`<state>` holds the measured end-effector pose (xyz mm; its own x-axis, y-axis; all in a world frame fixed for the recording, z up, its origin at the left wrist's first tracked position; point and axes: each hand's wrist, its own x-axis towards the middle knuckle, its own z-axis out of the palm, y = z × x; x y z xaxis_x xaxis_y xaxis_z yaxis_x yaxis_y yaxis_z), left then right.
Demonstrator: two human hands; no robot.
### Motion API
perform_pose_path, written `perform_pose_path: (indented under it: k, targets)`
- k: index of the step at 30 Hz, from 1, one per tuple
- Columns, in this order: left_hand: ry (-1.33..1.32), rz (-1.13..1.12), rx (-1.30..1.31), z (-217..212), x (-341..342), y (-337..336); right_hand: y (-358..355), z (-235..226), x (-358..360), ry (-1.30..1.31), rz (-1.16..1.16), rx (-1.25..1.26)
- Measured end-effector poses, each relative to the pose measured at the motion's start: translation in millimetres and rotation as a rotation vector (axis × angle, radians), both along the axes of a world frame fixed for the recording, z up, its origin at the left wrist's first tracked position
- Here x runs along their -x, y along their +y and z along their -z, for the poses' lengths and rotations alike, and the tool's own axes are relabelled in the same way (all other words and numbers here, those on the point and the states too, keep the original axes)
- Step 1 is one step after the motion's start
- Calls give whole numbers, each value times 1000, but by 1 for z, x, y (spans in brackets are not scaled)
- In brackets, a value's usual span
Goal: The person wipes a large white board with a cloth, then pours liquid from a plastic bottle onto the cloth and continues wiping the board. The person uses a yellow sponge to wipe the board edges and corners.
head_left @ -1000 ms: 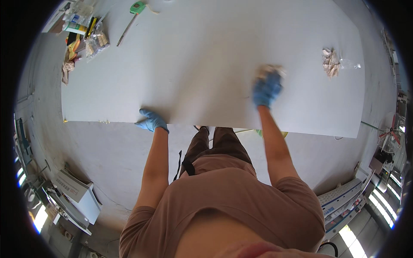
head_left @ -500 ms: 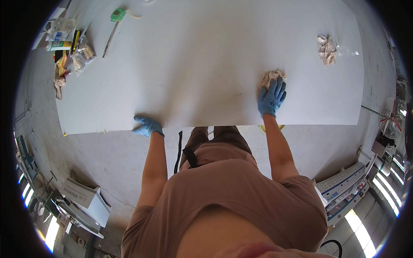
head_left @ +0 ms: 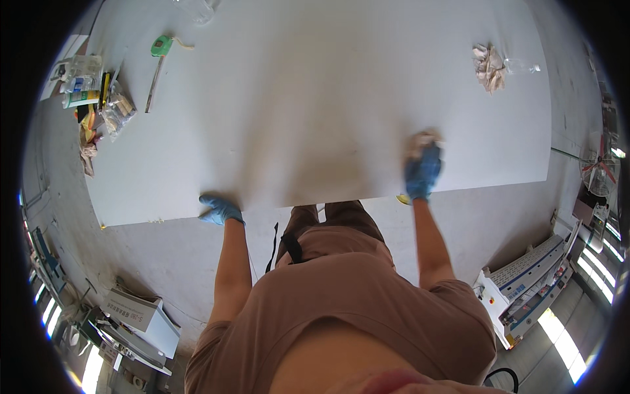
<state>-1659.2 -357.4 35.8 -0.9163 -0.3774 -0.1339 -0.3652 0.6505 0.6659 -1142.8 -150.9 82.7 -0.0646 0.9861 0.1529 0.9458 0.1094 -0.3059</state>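
Observation:
A large white panel [head_left: 315, 98] spreads out in front of me. My right hand [head_left: 423, 172], in a blue glove and smeared by motion, presses a crumpled beige rag [head_left: 425, 139] onto the panel's right part. At the near edge, left of my body, my left hand [head_left: 221, 209], also blue-gloved, rests with its fingers apart and holds nothing. Another crumpled beige rag [head_left: 489, 69] lies at the far right, beside a clear plastic bottle [head_left: 523, 66].
At the far left are a green tape measure [head_left: 161, 46] with its blade out, a bag of small tan pieces [head_left: 119, 113] and several bottles. A clear plastic item [head_left: 195, 9] lies at the far edge. Beyond the panel stand a fan [head_left: 598, 176] on the right and a white box [head_left: 141, 312] on the left.
My right hand and the rag have moved slightly right and nearer to me. My left hand stays at the panel's near edge. The whole view has tilted a little.

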Motion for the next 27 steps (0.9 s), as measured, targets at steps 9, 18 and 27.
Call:
perform_pose_path:
  k: [9,18,27]
  targets:
    - [-25,30,3,-1,3,1,257,32,46,-46,60,-370]
    - [-54,5,22,-5,-1,5,22,-6,404,482,-1079,-197]
    - [-9,2,-4,11,4,-11,42,-23,184,220,-895,25]
